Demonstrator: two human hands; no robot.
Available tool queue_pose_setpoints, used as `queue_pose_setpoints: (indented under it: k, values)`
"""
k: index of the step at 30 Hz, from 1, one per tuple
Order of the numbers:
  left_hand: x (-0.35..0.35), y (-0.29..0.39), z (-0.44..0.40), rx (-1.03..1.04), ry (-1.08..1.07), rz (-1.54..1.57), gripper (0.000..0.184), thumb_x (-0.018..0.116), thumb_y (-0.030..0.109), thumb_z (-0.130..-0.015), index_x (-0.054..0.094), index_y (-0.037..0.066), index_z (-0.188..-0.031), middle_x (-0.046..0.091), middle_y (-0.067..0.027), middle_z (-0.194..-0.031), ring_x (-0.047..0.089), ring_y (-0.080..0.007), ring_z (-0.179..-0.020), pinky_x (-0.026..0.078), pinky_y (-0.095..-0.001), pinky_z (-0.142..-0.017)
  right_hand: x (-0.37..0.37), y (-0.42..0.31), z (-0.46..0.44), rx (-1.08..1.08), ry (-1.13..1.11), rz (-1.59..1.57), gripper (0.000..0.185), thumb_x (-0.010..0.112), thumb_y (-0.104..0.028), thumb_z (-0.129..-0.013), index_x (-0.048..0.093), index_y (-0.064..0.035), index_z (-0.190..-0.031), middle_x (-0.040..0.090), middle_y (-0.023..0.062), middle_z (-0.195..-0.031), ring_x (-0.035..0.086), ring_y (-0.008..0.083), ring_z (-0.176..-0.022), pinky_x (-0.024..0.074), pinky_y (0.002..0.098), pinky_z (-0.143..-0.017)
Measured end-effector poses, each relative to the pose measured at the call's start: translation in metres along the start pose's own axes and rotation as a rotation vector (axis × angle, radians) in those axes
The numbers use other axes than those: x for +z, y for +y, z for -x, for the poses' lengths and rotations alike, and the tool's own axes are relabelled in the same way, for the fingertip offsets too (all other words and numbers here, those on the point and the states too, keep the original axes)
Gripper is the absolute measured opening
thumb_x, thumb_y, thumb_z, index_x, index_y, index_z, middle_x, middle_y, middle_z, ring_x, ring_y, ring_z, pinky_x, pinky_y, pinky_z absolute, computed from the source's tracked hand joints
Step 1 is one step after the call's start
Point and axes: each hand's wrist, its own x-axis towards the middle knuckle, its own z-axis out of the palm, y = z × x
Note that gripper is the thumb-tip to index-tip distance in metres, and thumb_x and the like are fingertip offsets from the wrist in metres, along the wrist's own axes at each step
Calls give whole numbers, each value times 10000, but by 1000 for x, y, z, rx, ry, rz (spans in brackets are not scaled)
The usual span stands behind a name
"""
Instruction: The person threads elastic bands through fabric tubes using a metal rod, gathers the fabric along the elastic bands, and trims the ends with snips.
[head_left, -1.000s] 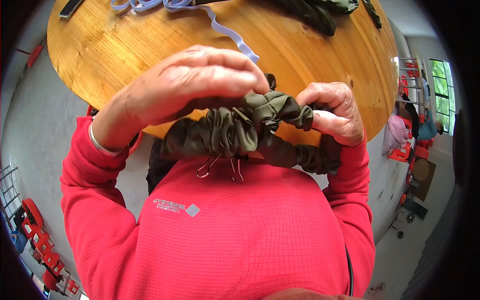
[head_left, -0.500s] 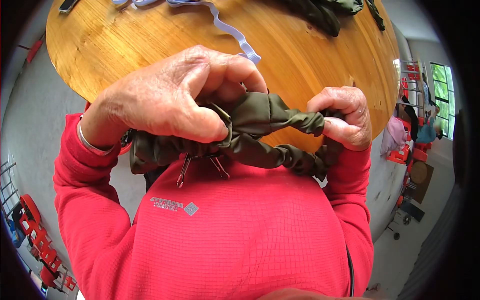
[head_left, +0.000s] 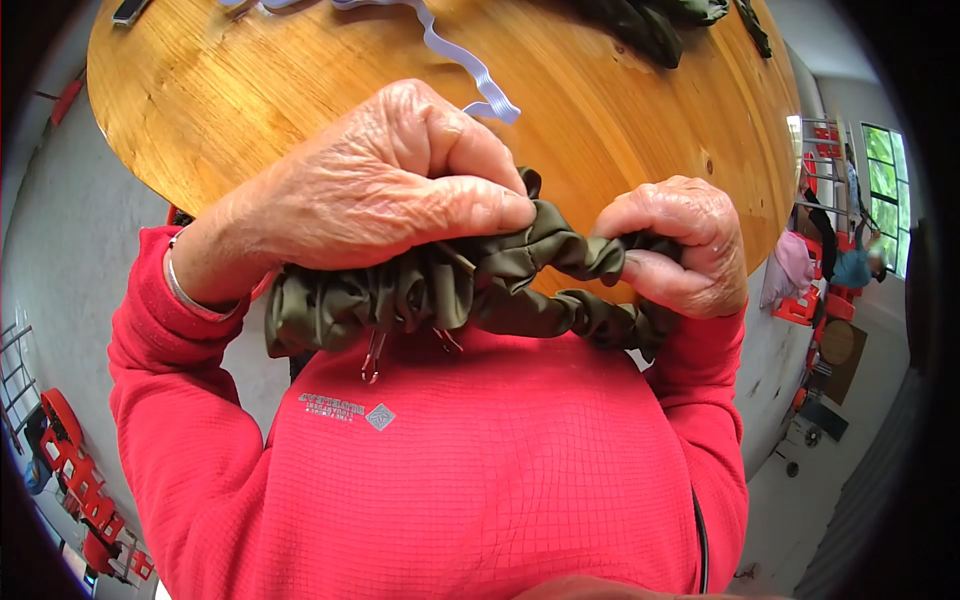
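A gathered olive-green fabric tube (head_left: pixel 505 270) is stretched between my hands, close against the front of my red top. My left hand (head_left: pixel 400 185) pinches it between thumb and fingers near its middle, on the upper strand. At the other end my right hand (head_left: pixel 685 245) is closed round the bunched cloth, its thumb pressed on the fabric. Below the left part of the cloth hang thin wire loops (head_left: pixel 373 358), like binder clip handles; the body they belong to is hidden in the folds.
A round wooden table (head_left: pixel 250 90) lies just beyond my hands. On it are a pale lilac elastic band (head_left: pixel 455 60), more dark green fabric (head_left: pixel 645 25) and a dark phone-like object (head_left: pixel 130 10). Red stools (head_left: pixel 85 490) stand off to the side.
My left hand has shifted right along the cloth and closed into a tighter pinch. The fabric on the left is more bunched, and the wire loops show less. My right hand keeps its grip.
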Motion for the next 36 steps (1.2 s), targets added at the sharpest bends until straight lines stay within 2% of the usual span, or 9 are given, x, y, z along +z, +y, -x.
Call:
queue_pose_setpoints:
  k: [6,10,13,14,21,23,27,29,36]
  values:
    - [1,-4,-3,5,-13,26,134,658,90,-823,671,-42,-846,630,-24,-705,553,-51,-650,448,-201,-583,13,-4,1,-101,121,133,315,657,21,-658,625,-15,-969,625,94,-757,626,232,-647,465,296,-567]
    - [4,-4,-4,34,-31,5,141,657,97,-827,673,-40,-851,632,-24,-718,551,-49,-668,446,-203,-592,7,-9,-1,-153,-2,198,491,665,16,-633,605,-26,-1119,636,110,-849,626,249,-701,486,309,-638]
    - [4,-4,-4,46,-43,-25,142,655,100,-830,672,-39,-852,633,-22,-727,548,-49,-674,444,-201,-597,7,-6,-2,-173,-62,95,372,650,-112,-705,607,55,-1035,662,183,-931,664,283,-792,508,330,-717]
    - [5,-4,-4,42,-43,-14,144,654,101,-831,671,-40,-851,632,-21,-728,548,-49,-674,444,-201,-597,7,-8,-3,-167,-55,6,378,647,-104,-696,606,59,-1034,662,186,-925,664,290,-802,509,329,-726]
    - [9,-2,-6,-13,-32,-4,138,643,83,-809,644,-47,-852,617,-24,-731,544,-67,-684,432,-213,-603,21,-13,-13,-320,66,415,325,713,-12,-590,630,-5,-904,637,84,-716,575,198,-523,426,288,-478]
    - [4,-9,-3,166,-35,-109,165,634,82,-778,630,-43,-885,613,-42,-748,554,-91,-718,439,-233,-636,22,-9,-13,-347,63,422,299,708,0,-585,623,-11,-871,622,79,-685,579,199,-525,430,287,-478]
    - [9,7,8,33,-45,-247,332,604,96,-707,570,-18,-1017,599,-67,-787,574,-136,-788,457,-271,-724,26,-4,-15,-329,175,331,238,668,36,-582,602,-17,-805,590,72,-647,568,204,-518,431,293,-486]
    - [8,7,10,85,-47,-428,397,561,60,-642,554,7,-1035,595,-72,-778,582,-158,-787,457,-276,-728,27,-5,-14,-320,196,314,226,657,37,-582,600,-18,-794,583,70,-639,565,201,-524,423,283,-487]
    - [8,2,16,215,-17,-490,424,494,42,-571,551,19,-990,590,-75,-765,583,-177,-734,454,-273,-699,19,-6,-3,-239,132,249,225,655,42,-618,596,-30,-823,580,60,-671,576,193,-546,431,271,-498]
